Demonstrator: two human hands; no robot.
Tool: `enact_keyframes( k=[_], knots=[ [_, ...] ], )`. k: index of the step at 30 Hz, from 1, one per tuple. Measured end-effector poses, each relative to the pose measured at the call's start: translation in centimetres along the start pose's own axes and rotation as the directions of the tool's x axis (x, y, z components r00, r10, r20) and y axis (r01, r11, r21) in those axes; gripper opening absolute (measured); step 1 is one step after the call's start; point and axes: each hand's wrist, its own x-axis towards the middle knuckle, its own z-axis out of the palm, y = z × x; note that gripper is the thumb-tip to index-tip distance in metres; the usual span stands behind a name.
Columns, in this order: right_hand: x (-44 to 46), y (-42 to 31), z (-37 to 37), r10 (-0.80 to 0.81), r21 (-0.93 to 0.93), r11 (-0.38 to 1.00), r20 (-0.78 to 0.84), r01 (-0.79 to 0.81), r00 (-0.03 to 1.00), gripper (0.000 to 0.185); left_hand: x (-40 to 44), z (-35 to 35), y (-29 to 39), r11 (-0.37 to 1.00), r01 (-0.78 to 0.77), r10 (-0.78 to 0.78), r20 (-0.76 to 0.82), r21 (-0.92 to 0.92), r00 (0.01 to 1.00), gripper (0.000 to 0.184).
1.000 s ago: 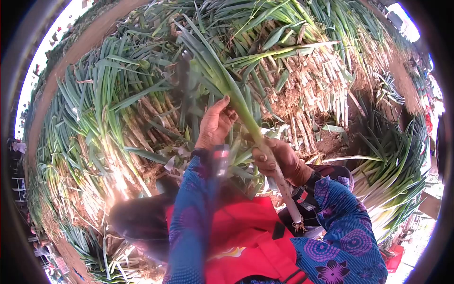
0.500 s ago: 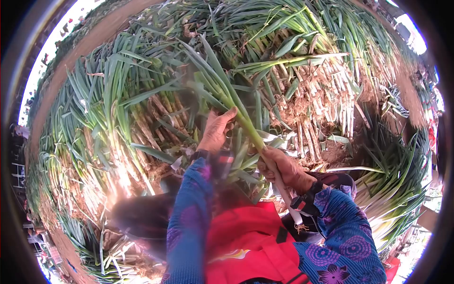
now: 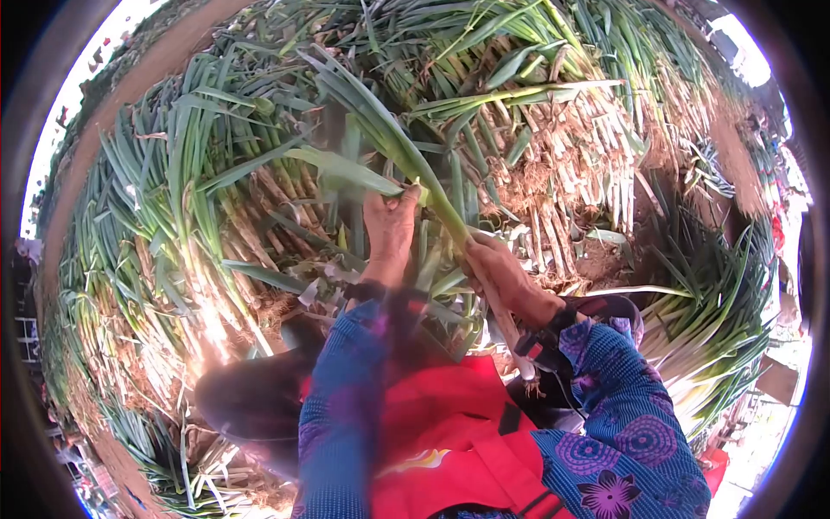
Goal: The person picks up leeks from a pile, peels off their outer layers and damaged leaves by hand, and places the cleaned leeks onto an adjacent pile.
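A long green onion point(image 3: 439, 201) slants across the middle, its leaves pointing up and left and its white, rooted end down by my lap. Wrapped round the pale lower stalk is my right hand point(image 3: 512, 275). My left hand point(image 3: 389, 229) is closed, pinching the base of an outer leaf point(image 3: 350, 172) that splits away from the stalk to the left. Part of that leaf is blurred, and my left fingertips partly cover its base.
Dense heaps of green onions with soil-covered roots stand to the left point(image 3: 186, 216) and at the back point(image 3: 553, 147). Cleaner, white-stemmed onions point(image 3: 709, 342) lie in a pile at the right. Loose leaves lie on the ground before me. A red apron point(image 3: 450, 432) covers my lap.
The outer leaf now leans away to the left from the stalk, pinched in my left hand. My right hand and the onion have shifted slightly up and left in view.
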Motion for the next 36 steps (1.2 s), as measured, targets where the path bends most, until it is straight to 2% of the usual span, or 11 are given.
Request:
enact_keyframes(
  k=[2,8,10,12,15,19,26,29,31,32,36],
  knots=[
    [0.6,0.2,-0.2,0.012,0.032,0.999,-0.024,-0.011,1.0,0.04,-0.8,0.0,-0.1,0.992,-0.122,0.119,0.1,0.027,0.988,0.032],
    [2.0,1.0,-2.1,-0.027,0.082,0.996,-0.117,0.037,0.993,0.039,-3.9,-2.6,12.0,0.97,-0.13,0.153,0.101,-0.205,0.983,0.045],
    [2.0,0.7,-2.2,-0.083,0.059,0.994,-0.132,0.092,0.988,0.04,-3.2,-5.4,9.7,0.981,0.115,-0.151,0.239,0.158,0.959,0.049],
    [1.5,0.0,-1.8,-0.134,-0.055,0.991,-0.191,0.126,0.972,0.044,-3.1,-6.3,7.6,0.772,0.295,-0.536,0.326,0.564,0.779,0.054],
    [0.8,0.2,-1.2,-0.237,-0.245,0.953,-0.232,0.179,0.944,0.051,-1.7,-7.8,-1.3,0.623,0.078,-0.392,0.224,0.778,0.892,0.057],
    [0.0,1.4,-0.2,-0.396,-0.531,0.812,-0.196,0.243,0.897,0.048,-1.6,-0.1,3.7,0.848,0.375,-0.471,0.207,0.373,0.858,0.048],
    [-0.6,1.9,0.4,-0.611,-0.812,0.436,0.051,0.389,0.79,0.063,2.1,0.4,-2.6,0.871,0.49,-0.491,0.02,0.012,0.871,0.031],
    [0.0,3.5,0.1,-0.593,-0.624,0.657,-0.082,0.422,0.801,0.047,1.7,-0.8,-2.8,0.837,0.544,-0.537,0.103,-0.057,0.837,0.023],
    [0.8,2.9,-1.3,-0.052,-0.251,0.966,0.021,0.056,0.998,0.036,1.1,-1.3,-2.4,0.837,0.539,-0.526,0.135,-0.095,0.84,0.027],
    [1.0,2.8,-1.7,0.211,-0.075,0.977,0.155,-0.202,0.965,0.032,0.7,-1.3,-2.4,0.844,0.53,-0.52,0.114,-0.089,0.847,0.027],
    [0.5,3.1,-1.0,0.101,-0.01,0.995,0.099,-0.101,0.99,0.023,0.1,-0.7,-2.8,0.876,0.475,-0.473,0.046,-0.085,0.88,0.029]
  ],
)
